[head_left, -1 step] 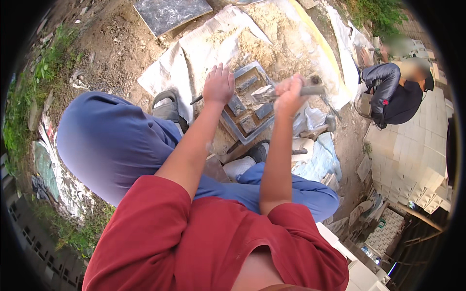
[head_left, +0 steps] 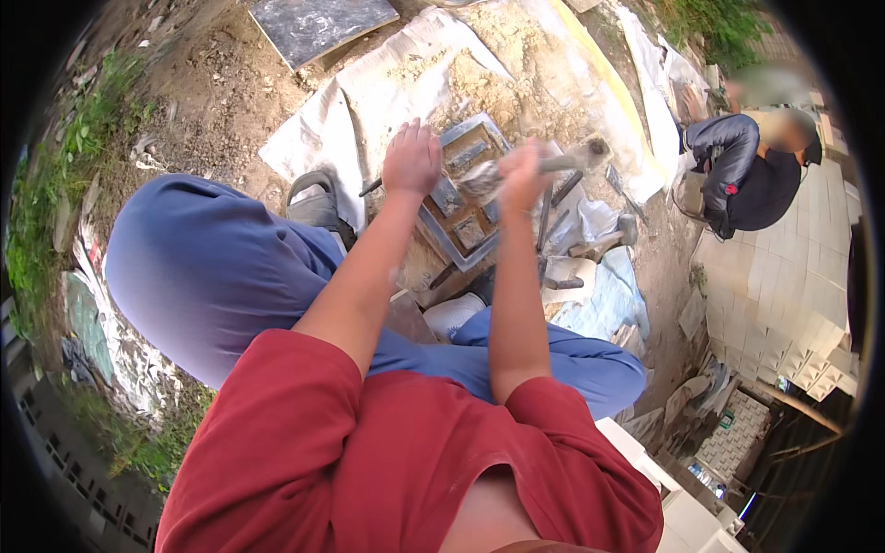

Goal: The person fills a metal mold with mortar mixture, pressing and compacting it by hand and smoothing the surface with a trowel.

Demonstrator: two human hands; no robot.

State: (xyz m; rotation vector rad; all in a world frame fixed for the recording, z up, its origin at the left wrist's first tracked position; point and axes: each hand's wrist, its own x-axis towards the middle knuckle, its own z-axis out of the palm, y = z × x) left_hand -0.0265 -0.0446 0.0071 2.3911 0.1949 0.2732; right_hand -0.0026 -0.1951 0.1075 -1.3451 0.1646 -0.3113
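Gripping a blurred tool (head_left: 479, 182), your right hand (head_left: 522, 177) hangs over the metal frame (head_left: 442, 242) by the white sheet (head_left: 309, 138); your left hand (head_left: 412, 161) stretches out flat. Frame's down, work seems underway; what remains is unclear.

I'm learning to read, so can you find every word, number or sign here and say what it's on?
There are none I can read.
Red mark on the other person's dark sleeve: too small to tell if it has letters.
Grey frame: no writing shows.
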